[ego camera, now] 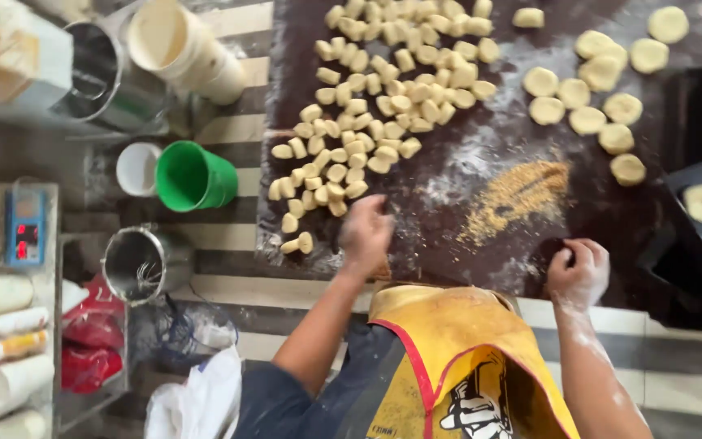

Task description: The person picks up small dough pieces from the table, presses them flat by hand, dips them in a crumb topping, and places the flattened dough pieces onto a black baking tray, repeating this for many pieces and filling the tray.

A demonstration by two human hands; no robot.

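We're looking straight down at a dark floured board (481, 211). Our left hand (365, 232) sits at the bottom edge of the big pile of small dough pieces (375, 97), fingers curled loosely; it's a bit blurred, so we can't tell if it's actually holding a piece. Two stray pieces (296, 244) lie just beside it on the left.

Our right hand (578, 272) is closed into a loose fist down on the board, floury up the forearm, and whether anything's inside it we can't see. Between the two hands there's a patch of golden crumbs (517, 195). Flattened dough rounds (595, 89) sit further up on the right, well apart from both hands. Off the board on the left are a green bucket (192, 175) and a metal pot (144, 262).
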